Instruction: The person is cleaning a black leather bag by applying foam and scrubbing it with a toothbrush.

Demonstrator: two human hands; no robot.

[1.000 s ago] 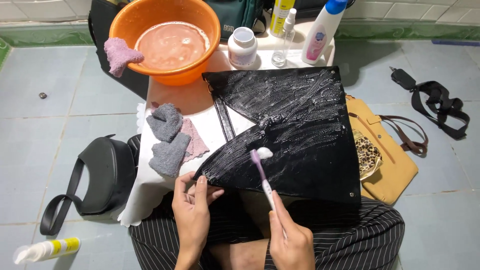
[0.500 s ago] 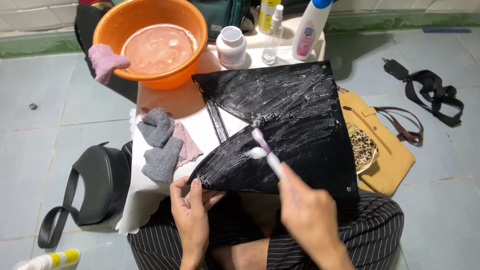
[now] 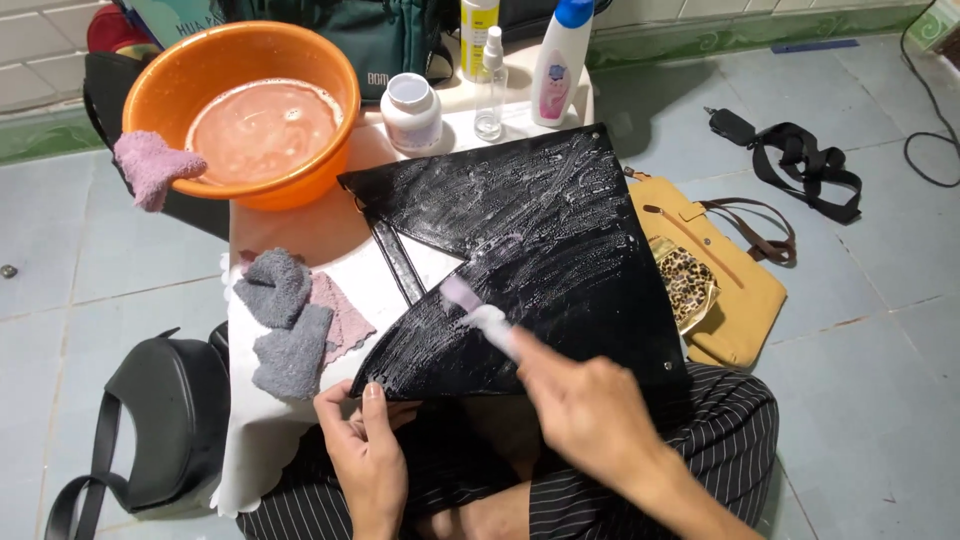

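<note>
A black triangular bag (image 3: 540,250) lies flat on a small white table (image 3: 350,270), smeared with white foam. My right hand (image 3: 590,410) grips a toothbrush (image 3: 480,318) whose foamy head rests on the bag's lower left flap. The brush is blurred. My left hand (image 3: 365,455) pinches the bag's near left corner and holds it down.
An orange basin (image 3: 250,100) of soapy water with a pink cloth (image 3: 155,165) on its rim stands at the back left. Grey and pink cloths (image 3: 290,320) lie left of the bag. A white jar (image 3: 412,110) and bottles (image 3: 560,60) stand behind. A tan bag (image 3: 730,280) and black bag (image 3: 165,420) lie on the floor.
My right hand has swung the toothbrush from upright near the bag's lower edge to a slant, its head pushed up and left across the flap. My left hand stays on the corner.
</note>
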